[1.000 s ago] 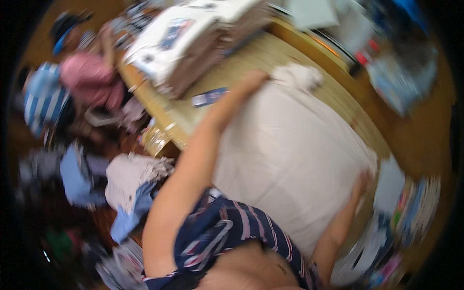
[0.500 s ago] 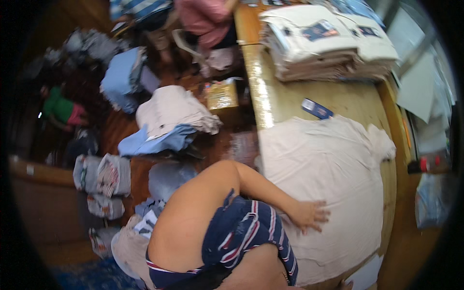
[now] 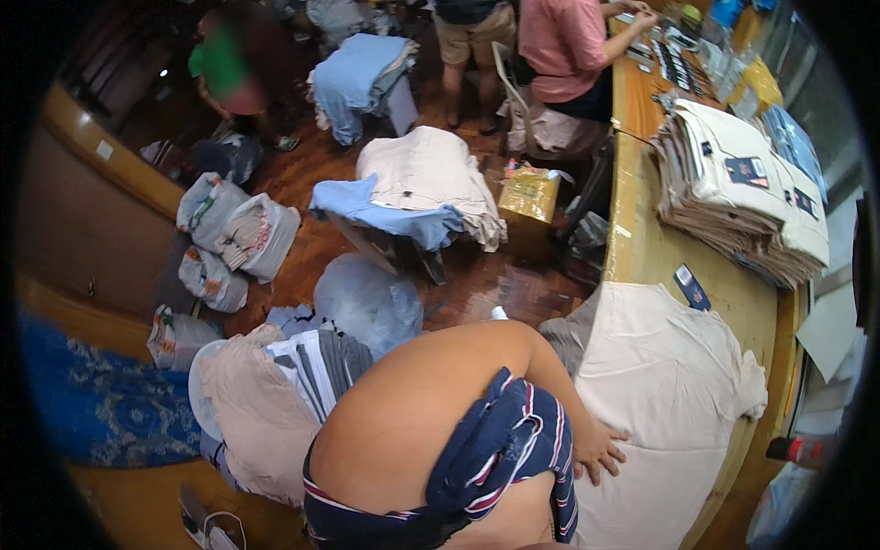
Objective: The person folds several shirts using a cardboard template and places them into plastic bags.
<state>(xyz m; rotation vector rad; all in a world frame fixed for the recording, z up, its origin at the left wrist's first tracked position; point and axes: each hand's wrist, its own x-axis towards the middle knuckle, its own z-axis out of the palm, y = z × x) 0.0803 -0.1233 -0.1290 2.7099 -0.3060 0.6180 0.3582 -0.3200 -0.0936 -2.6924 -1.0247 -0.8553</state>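
Note:
A cream T-shirt lies spread on the wooden table, its sleeves toward the far end and one hanging over the table's left edge. My left hand rests flat on the shirt near its left side, fingers apart, holding nothing. My bent left arm reaches across from a navy sleeve with red and white stripes. Just beyond the shirt's collar lies a dark blue hang tag. My right hand is out of view.
Folded cream shirts with tags are stacked farther along the table. Left of it stand a cloth-covered stool, a gold-taped box and stuffed plastic bags. A person in pink sits at the far end.
The view has swung left, so things appear farther right, and more of the room shows. My left hand stays flat on the shirt, now nearer its left edge. My right fingertips have left view.

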